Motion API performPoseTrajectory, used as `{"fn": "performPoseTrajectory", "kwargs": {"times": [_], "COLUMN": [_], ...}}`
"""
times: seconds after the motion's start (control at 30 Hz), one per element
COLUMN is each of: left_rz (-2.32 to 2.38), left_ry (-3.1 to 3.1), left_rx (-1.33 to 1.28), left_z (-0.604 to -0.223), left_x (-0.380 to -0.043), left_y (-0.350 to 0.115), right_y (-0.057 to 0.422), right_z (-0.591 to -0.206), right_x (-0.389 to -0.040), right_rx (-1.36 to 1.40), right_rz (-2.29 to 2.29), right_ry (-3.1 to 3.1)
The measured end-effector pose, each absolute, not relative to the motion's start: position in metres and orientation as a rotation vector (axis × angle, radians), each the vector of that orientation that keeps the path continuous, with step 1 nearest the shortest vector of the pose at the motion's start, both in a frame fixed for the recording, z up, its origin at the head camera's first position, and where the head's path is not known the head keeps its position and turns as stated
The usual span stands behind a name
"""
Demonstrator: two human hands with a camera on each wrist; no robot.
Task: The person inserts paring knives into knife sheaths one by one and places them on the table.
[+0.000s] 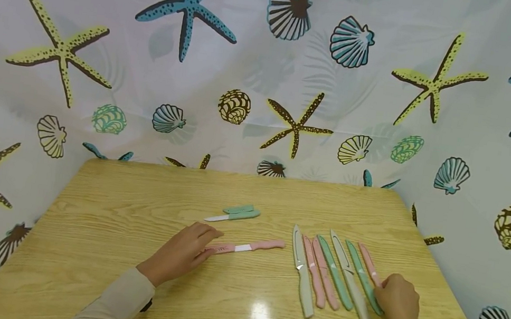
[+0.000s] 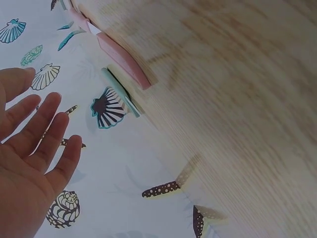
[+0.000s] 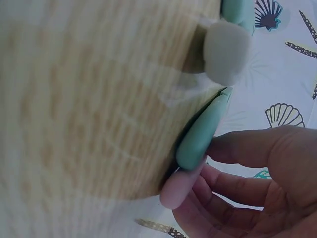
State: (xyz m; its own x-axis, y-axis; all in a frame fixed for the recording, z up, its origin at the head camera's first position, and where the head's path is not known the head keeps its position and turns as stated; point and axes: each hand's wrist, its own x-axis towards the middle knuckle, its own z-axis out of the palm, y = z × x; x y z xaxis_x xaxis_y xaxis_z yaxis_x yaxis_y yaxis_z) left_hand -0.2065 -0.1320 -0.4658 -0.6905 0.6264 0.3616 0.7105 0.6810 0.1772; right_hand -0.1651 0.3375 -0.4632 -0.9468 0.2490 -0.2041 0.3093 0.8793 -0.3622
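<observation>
At the right end of a row of knives, my right hand [image 1: 398, 302] holds a pink knife [image 3: 182, 188] by its handle, thumb and fingers about it. A green knife [image 3: 202, 134] lies right against it. Over the table's middle left, my left hand [image 1: 183, 254] has its fingers loosely extended, with nothing gripped. Beside those fingers is a pink sheath [image 1: 224, 249], partly covered by them in the head view. A second pink knife [image 1: 269, 244] lies in line with it, a strip of pale blade showing between handle and sheath.
Farther back lies a bare-bladed green knife [image 1: 244, 215] with its green sheath [image 1: 239, 209] alongside. Several more knives, including a pale grey-green one [image 1: 305, 290], fan out in the row. Patterned cloth [image 1: 247, 73] surrounds the wooden table [image 1: 127, 191] at the back and sides.
</observation>
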Motion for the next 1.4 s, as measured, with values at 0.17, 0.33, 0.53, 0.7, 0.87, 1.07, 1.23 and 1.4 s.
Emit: {"fn": "performPoseTrajectory", "kwargs": {"times": [0.17, 0.33, 0.53, 0.7, 0.87, 1.07, 1.23, 1.4], "left_rz": [-0.432, -0.448, -0.463, -0.475, -0.555, -0.612, -0.558, -0.519], "left_ry": [-2.652, -2.665, -2.649, -2.653, -2.675, -2.662, -2.602, -2.562], "left_rx": [-1.053, -1.052, -1.054, -1.044, -1.037, -1.031, -1.025, -0.995], "left_z": [-0.464, -0.463, -0.464, -0.464, -0.461, -0.453, -0.449, -0.447], "left_x": [-0.205, -0.204, -0.205, -0.206, -0.204, -0.205, -0.21, -0.216], "left_y": [-0.131, -0.131, -0.132, -0.133, -0.133, -0.13, -0.123, -0.114], "right_y": [0.337, 0.336, 0.335, 0.335, 0.334, 0.318, 0.292, 0.265], "right_z": [-0.464, -0.463, -0.464, -0.466, -0.46, -0.444, -0.431, -0.428], "right_x": [-0.164, -0.164, -0.165, -0.166, -0.163, -0.157, -0.153, -0.149], "right_rx": [0.428, 0.436, 0.43, 0.416, 0.366, 0.225, 0.026, -0.301], "right_rz": [-0.584, -0.576, -0.577, -0.578, -0.563, -0.542, -0.474, -0.466], "right_ry": [2.918, 2.925, 2.947, 2.968, 2.993, 3.159, 3.358, 3.52]}}
